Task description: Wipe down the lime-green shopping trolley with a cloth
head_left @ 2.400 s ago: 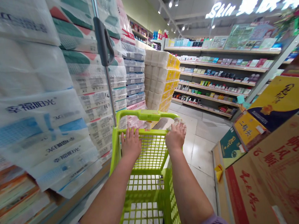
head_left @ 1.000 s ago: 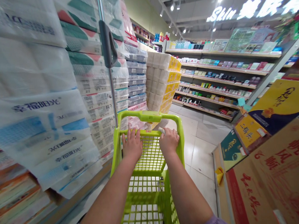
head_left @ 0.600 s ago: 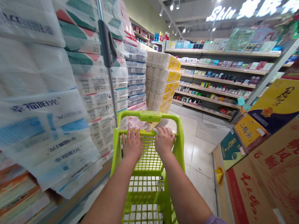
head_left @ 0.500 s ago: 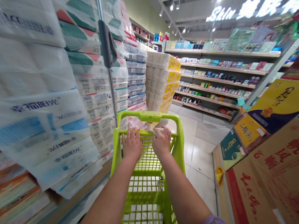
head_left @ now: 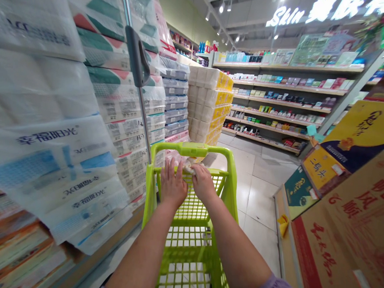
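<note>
Sliding left along the lime-green plastic cart crossbar (head_left: 220, 173), your bare right hand (head_left: 203, 182), pinching a crumpled whitish wipe (head_left: 189, 168), now works mid-crossbar beside your spread left hand (head_left: 173, 187).

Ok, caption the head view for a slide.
Left hand and right hand at a green shopping cart, the right holding a white wad.

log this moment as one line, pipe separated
left hand: on green cart crossbar | right hand: holding pale wad at crossbar | left side: stacked paper packs | right side: boxes
</note>
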The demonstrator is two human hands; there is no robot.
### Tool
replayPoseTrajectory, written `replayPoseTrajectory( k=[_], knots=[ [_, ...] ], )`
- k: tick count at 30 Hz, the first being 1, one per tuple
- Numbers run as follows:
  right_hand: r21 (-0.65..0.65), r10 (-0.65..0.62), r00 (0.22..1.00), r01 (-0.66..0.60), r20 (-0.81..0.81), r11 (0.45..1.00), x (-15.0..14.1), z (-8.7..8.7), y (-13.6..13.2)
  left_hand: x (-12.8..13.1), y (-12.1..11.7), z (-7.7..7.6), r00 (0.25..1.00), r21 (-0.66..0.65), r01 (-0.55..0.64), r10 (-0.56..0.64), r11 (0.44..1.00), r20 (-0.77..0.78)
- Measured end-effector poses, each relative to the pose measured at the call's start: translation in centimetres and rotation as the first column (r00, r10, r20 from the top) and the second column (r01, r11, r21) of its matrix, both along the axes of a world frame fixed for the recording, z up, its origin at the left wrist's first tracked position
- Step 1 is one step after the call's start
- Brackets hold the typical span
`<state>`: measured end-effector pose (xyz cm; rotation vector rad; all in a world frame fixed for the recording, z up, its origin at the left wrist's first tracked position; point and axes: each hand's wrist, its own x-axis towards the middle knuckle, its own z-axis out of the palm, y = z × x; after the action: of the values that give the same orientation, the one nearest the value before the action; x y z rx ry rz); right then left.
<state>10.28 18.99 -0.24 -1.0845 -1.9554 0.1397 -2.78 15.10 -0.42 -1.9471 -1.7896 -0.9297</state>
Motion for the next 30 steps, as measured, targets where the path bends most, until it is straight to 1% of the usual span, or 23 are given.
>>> replayPoseTrajectory(
  k=[3,4,6,9,12,15,18,21,23,24,26,28,29,30],
  knots=[
    [-0.036,0.031,0.999,-0.032,-0.015,0.999,0.0,0.1,0.1,0.1,-0.1,0.3,0.985,0.112,0.172,-0.171,0.979,-0.016],
    [-0.045,0.064,0.998,-0.065,-0.014,0.997,0.0,0.2,0.2,0.1,-0.1,0.3,0.978,0.122,0.208,-0.208,0.97,-0.015],
    [-0.048,0.159,0.987,-0.16,-0.008,0.986,0.0,0.4,0.2,0.1,0.0,0.4,0.97,0.101,0.24,-0.242,0.965,0.004],
    [-0.037,0.262,0.965,-0.263,-0.022,0.964,-0.2,0.6,0.1,0.2,0.0,0.3,0.966,0.003,0.255,-0.255,0.967,0.034],
    [-0.018,0.352,0.934,-0.353,-0.064,0.935,-0.3,0.8,0.0,0.0,0.1,0.1,0.971,-0.078,0.232,-0.227,0.97,0.071],
    [-0.011,0.421,0.902,-0.424,-0.097,0.906,-0.5,0.8,-0.2,-0.3,0.2,0.1,0.977,-0.097,0.192,-0.181,0.977,0.114],
    [-0.024,0.403,0.909,-0.408,-0.108,0.913,-0.7,0.8,-0.4,-0.6,0.4,-0.1,0.973,-0.07,0.194,-0.182,0.979,0.145],
    [0.006,0.356,0.929,-0.357,-0.096,0.934,-0.7,0.8,-0.7,-0.8,0.7,-0.4,0.948,-0.018,0.238,-0.228,0.971,0.223],
    [0.036,0.259,0.963,-0.257,-0.071,0.966,-0.5,1.0,-0.8,-0.9,0.7,-0.3,0.922,0.063,0.232,-0.241,0.971,0.305],
    [0.042,0.178,0.983,-0.176,-0.052,0.984,-0.3,1.0,-0.8,-1.1,0.7,-0.1,0.909,0.13,0.204,-0.237,0.97,0.343],
    [0.024,-0.035,0.999,0.035,-0.004,0.999,0.2,1.1,-0.8,-1.4,0.4,0.5,0.896,0.296,0.091,-0.208,0.951,0.392],
    [-0.033,-0.221,0.972,0.224,0.077,0.974,0.7,1.1,-0.7,-1.9,0.1,1.3,0.892,0.429,-0.075,-0.132,0.9,0.433],
    [-0.064,-0.273,0.953,0.283,0.129,0.957,0.9,1.0,-0.6,-2.0,0.0,1.6,0.884,0.454,-0.165,-0.073,0.876,0.462],
    [-0.089,-0.298,0.937,0.317,0.18,0.944,1.1,0.9,-0.6,-2.2,-0.1,1.8,0.87,0.446,-0.247,-0.005,0.86,0.492]
  ],
)
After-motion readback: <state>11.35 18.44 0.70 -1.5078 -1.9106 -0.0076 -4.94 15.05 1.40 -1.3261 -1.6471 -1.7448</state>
